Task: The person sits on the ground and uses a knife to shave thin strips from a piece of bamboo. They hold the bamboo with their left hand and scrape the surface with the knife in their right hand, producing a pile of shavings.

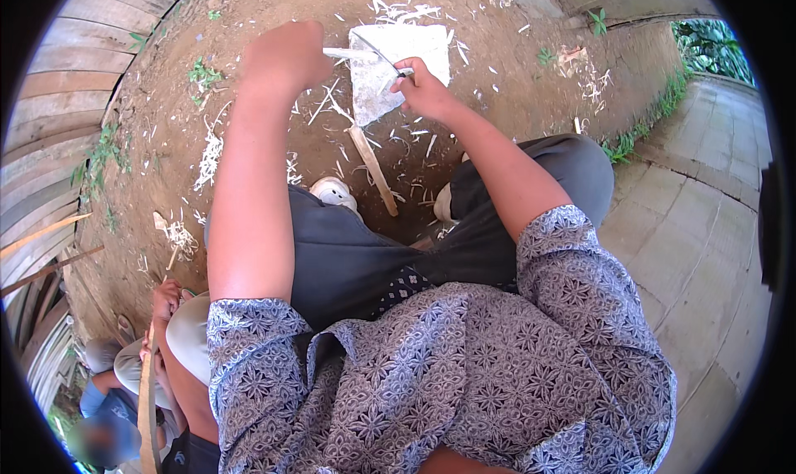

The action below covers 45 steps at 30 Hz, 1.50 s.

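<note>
My left hand, slightly blurred, is closed in a fist around one end of a pale whittled wooden stick. The stick points right, over a whitish slab on the ground. My right hand grips a knife whose thin dark blade slants up and left across the stick. Fingers cover most of the knife's handle. Whether the blade touches the stick, I cannot tell. Pale wood shavings lie scattered around the slab.
A flat strip of wood lies between my feet, leading to the slab. More shavings litter the dirt. Grey paving is on the right, a plank wall on the left. At lower left, another person's hand holds a long wooden strip.
</note>
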{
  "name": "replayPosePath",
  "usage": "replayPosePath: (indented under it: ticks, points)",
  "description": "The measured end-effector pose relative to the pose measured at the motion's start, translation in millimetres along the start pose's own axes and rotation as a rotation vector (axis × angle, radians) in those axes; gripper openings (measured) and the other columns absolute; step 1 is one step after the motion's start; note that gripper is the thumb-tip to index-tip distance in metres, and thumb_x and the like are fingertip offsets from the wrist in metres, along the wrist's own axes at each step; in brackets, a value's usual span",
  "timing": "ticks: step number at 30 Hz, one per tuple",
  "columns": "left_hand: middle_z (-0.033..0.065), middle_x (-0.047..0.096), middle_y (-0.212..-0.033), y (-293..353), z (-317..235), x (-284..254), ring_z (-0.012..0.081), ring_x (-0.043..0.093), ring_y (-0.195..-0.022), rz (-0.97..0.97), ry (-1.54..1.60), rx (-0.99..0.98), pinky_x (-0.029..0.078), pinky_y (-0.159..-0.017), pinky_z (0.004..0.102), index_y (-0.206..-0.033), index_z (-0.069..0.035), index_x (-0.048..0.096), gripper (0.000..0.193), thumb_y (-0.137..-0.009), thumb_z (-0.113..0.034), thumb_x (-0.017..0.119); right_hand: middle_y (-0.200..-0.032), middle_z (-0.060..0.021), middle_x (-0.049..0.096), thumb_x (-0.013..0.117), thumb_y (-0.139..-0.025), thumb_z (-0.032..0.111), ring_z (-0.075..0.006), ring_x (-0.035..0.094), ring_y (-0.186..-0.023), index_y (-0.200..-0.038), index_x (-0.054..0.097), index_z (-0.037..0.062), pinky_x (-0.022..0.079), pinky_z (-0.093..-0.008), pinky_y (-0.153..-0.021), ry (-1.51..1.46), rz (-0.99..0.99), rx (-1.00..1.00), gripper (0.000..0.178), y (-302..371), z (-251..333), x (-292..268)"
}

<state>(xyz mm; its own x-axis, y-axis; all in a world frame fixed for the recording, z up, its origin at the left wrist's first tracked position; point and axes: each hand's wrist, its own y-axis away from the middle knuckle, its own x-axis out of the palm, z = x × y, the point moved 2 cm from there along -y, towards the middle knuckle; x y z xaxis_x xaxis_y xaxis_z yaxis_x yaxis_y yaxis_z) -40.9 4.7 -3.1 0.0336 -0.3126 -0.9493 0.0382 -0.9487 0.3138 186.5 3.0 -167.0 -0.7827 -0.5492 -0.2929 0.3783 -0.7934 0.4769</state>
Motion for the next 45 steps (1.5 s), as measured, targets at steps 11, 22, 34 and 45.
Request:
replayPosePath:
  ticks: [11,22,34,45]
  points:
    - [0.0134,0.074,-0.111,26.1,-24.9,20.3,0.0315,0.072,-0.104,0.257,0.043,0.034,0.057,-0.089,0.0438,-0.112,-0.009,0.075,0.029,-0.091,-0.022,0.058,-0.094,-0.0196,0.071,0.058,-0.095,0.029,-0.0359,0.069,-0.096,-0.120,0.056,0.0134,0.051,-0.0453,-0.087,0.162,-0.165,0.055,0.029,-22.3,-7.2,4.4]
    - [0.0209,0.073,-0.112,32.2,-44.2,44.6,0.0359,0.071,-0.104,0.467,0.176,0.038,0.054,-0.091,0.0455,-0.112,0.001,0.073,0.036,-0.090,-0.018,0.052,-0.077,-0.0108,0.071,0.068,-0.093,0.047,-0.0263,0.071,-0.080,-0.097,0.066,0.0132,0.054,-0.0413,-0.075,0.402,-0.179,-0.040,0.034,-7.4,4.4,-17.0]
    - [0.0173,0.073,-0.114,30.0,-58.7,42.9,0.0330,0.071,-0.105,0.474,0.074,0.052,0.055,-0.092,0.0438,-0.110,-0.002,0.074,0.033,-0.088,-0.014,0.054,-0.091,-0.0060,0.073,0.067,-0.093,0.050,-0.0250,0.070,-0.089,-0.097,0.069,0.0181,0.053,-0.0420,-0.081,0.591,-0.200,0.107,0.033,10.9,41.8,-26.6]
    - [0.0161,0.075,-0.107,30.5,-61.1,40.9,0.0316,0.073,-0.099,0.430,0.033,0.067,0.057,-0.087,0.0434,-0.108,-0.003,0.075,0.029,-0.087,-0.012,0.056,-0.108,-0.0055,0.073,0.065,-0.094,0.049,-0.0257,0.068,-0.107,-0.108,0.069,0.0191,0.052,-0.0436,-0.091,0.583,-0.272,0.291,0.033,-17.0,23.6,-21.6]
